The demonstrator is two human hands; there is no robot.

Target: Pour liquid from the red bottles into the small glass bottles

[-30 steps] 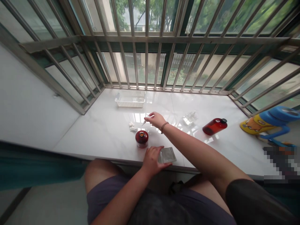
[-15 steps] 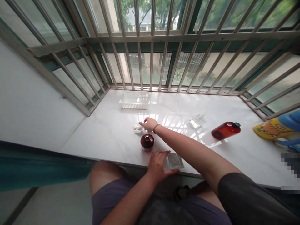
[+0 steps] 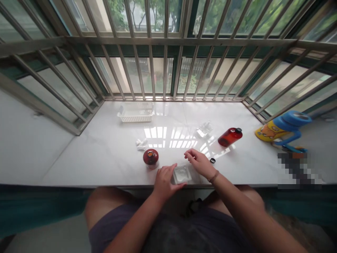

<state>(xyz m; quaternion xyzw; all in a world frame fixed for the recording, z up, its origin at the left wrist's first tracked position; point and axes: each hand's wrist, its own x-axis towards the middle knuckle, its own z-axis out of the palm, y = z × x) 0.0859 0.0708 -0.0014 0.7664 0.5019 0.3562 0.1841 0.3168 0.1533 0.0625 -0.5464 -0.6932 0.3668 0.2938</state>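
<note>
My left hand (image 3: 164, 181) is closed round the left side of a small clear box (image 3: 182, 174) near the counter's front edge, thumb at its front. Just right of and behind the box, my right hand (image 3: 198, 162) hovers with its fingers pressed together; whatever they hold, if anything, is too small to name. An uncapped red-brown bottle (image 3: 151, 159) stands upright to the left of my left hand. Behind that bottle lies a crumpled white piece (image 3: 141, 144). A black cap (image 3: 212, 161) rests on the counter to the right of my right hand.
A white perforated basket (image 3: 136, 118) sits at the back left. Clear plastic pieces (image 3: 204, 129) lie behind my right hand. Farther right are a red bottle with a black cap (image 3: 229, 137), lying down, and a blue and yellow jug (image 3: 281, 126). Metal bars (image 3: 165, 70) line the window.
My right hand has drawn back from beside the white piece to near the clear box. My left hand stays at the box. The view has shifted right, and the black cap now shows.
</note>
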